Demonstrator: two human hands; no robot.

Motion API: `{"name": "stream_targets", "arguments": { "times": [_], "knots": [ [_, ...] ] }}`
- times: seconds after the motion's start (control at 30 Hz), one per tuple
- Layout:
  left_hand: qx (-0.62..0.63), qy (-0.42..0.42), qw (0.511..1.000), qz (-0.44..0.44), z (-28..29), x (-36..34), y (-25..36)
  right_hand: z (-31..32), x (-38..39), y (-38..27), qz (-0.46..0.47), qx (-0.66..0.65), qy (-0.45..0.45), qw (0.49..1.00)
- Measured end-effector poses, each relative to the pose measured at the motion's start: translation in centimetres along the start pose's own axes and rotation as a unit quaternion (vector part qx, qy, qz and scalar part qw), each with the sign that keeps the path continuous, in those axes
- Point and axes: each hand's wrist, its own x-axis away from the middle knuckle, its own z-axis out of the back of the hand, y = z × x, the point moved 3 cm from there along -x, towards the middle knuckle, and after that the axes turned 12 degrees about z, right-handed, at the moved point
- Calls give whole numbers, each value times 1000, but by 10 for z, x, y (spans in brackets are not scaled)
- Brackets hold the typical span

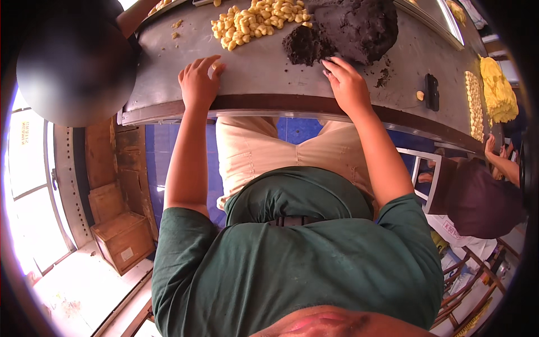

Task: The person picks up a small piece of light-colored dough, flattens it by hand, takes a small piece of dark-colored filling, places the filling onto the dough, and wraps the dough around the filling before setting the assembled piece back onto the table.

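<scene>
My left hand (199, 84) is at the metal table's near part, thumb and index finger around a small yellow dough piece (215, 65). My right hand (348, 87) has loosely curved, spread fingers, with dark smudged tips at the edge of a crumbly dark lump (300, 42). Beside that sits a large dark brown mound of paste (365, 31). A pile of small yellow dough pieces (250, 22) lies beyond my left hand.
The metal table (157, 67) has a dark object (432, 91), rows of pieces (473, 104) and yellow dough (497, 90) at right. A person (126, 19) is at left, another (477, 196) at right. Wooden boxes (120, 241) stand lower left.
</scene>
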Motion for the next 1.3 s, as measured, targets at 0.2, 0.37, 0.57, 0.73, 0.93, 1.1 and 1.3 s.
{"name": "stream_targets", "arguments": {
  "times": [0.2,0.37,0.57,0.73,0.93,1.1,1.3],
  "knots": [
    [22,-70,996,50,-4,17,13,-2,0,-1,38,2,5,999],
    [-23,-3,996,-91,14,28,11,-2,0,-2,46,14,-11,999],
    [91,83,992,5,-8,-70,31,-2,-8,-7,49,-3,7,999],
    [-15,-73,994,-76,-24,-64,82,10,-2,-3,38,-7,12,999],
    [3,118,989,85,-64,-68,-3,5,-4,-2,40,-40,49,997],
    [49,100,985,-131,-34,-39,59,2,-3,-5,19,-12,44,999],
    [59,-33,982,177,-16,-25,-9,-4,8,-31,20,94,-76,992]
  ]
}}
